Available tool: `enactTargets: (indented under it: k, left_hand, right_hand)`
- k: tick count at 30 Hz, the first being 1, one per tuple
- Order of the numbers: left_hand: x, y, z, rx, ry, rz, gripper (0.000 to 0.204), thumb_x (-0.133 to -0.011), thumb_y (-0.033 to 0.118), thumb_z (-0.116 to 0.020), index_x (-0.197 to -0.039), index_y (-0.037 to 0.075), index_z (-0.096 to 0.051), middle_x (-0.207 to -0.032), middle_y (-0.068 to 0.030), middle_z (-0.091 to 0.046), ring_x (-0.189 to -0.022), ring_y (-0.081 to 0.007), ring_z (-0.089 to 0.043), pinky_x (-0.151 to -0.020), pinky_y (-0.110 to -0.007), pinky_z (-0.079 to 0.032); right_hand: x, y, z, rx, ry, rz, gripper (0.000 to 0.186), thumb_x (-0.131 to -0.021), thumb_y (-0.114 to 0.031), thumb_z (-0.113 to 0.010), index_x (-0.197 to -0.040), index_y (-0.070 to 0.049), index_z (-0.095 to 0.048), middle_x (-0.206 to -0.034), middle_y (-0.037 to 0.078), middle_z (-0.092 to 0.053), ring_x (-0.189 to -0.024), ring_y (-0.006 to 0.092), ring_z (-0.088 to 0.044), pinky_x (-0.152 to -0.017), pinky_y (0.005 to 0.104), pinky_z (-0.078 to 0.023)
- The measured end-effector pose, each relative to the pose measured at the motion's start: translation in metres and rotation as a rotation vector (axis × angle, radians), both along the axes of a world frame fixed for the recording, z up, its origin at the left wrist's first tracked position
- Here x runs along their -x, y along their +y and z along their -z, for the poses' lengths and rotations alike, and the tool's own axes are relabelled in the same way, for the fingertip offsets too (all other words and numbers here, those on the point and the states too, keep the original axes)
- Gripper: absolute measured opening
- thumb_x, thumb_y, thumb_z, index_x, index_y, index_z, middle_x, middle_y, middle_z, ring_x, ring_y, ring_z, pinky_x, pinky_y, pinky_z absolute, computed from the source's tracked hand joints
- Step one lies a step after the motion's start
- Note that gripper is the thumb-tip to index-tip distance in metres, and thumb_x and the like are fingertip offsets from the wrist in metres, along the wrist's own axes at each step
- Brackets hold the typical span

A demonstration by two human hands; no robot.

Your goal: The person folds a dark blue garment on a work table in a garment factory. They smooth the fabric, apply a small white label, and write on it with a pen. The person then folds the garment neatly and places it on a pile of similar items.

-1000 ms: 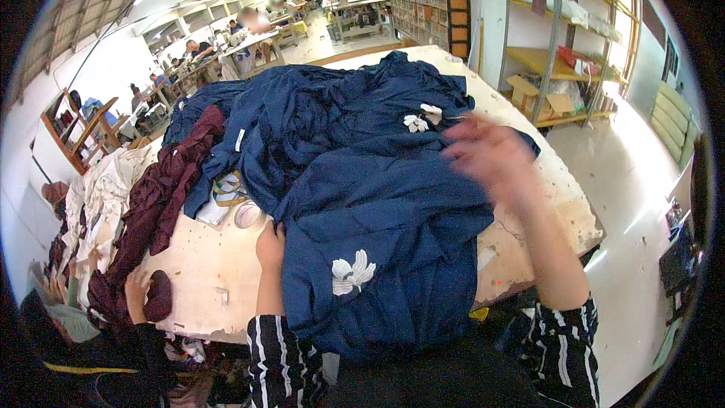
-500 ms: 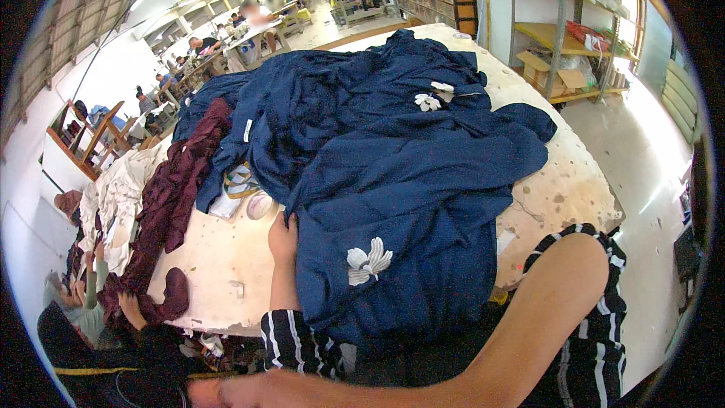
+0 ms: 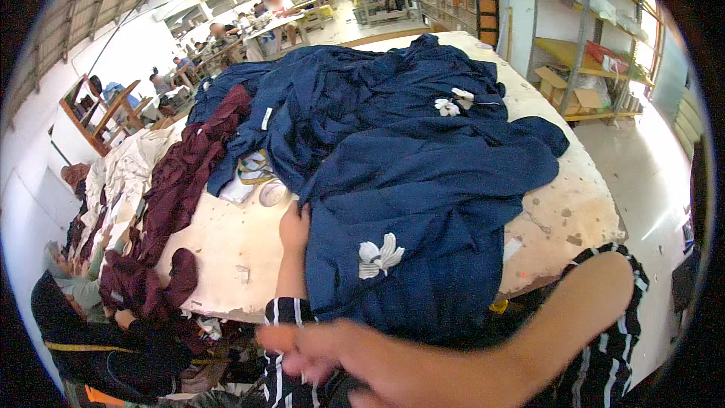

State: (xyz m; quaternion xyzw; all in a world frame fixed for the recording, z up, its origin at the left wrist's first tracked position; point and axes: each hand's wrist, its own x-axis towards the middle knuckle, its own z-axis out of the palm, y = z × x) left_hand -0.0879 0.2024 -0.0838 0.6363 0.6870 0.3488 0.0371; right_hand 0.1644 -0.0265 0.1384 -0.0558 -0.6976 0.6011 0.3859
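A large navy garment [image 3: 423, 174] with white flower patches [image 3: 380, 255] lies in folds over the pale table. At its left edge my left hand [image 3: 293, 228] pinches the cloth, with the fingertips partly hidden by the fabric. My right forearm crosses low in front of me toward the left. At its end my right hand [image 3: 313, 351] is smeared by motion, above my striped sleeve and apart from the navy cloth. Close beyond my left hand, a roll of tape [image 3: 273, 193] sits by a yellow-and-white strap [image 3: 255, 168].
Maroon cloth [image 3: 189, 170] and cream cloth [image 3: 132, 162] are heaped on the left of the table [image 3: 226, 257]. A co-worker's hand [image 3: 124, 319] is at the maroon cloth, near left. Metal shelves [image 3: 585, 68] with cartons stand at the right; people sit at far worktables.
My right hand has swung from the lower left toward the right and up, in front of my left sleeve. My left hand stays at the garment's edge. The whole view has shifted slightly.
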Motion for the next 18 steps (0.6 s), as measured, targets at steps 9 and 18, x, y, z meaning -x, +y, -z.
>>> enactTargets:
  k: [9, 18]
  left_hand:
    - [-0.006, 0.004, -0.001, -0.004, -0.064, 0.039, 0.028, -0.086, 0.028, -0.049, -0.096, 0.003, -0.058, -0.088, -0.0249, -0.059, -0.084, -0.0409, -0.056, -0.072, -0.044, -0.044]
    - [-0.023, 0.008, -0.086, -0.151, -0.953, 0.232, 0.035, -0.091, 0.027, -0.048, -0.107, -0.003, -0.057, -0.099, -0.0074, -0.060, -0.092, -0.0151, -0.051, -0.086, -0.027, -0.037]
  right_hand:
    - [-0.055, 0.158, 0.076, 0.346, -0.495, 0.110, 0.032, -0.085, -0.008, -0.052, -0.116, 0.001, -0.051, -0.107, 0.010, -0.058, -0.088, 0.0126, -0.057, -0.081, 0.0255, -0.047]
    - [-0.245, 0.217, 0.159, -0.359, -1.644, 1.115, 0.042, -0.071, -0.005, -0.061, -0.112, -0.013, -0.056, -0.103, 0.018, -0.057, -0.095, 0.0339, -0.057, -0.084, 0.0396, -0.046]
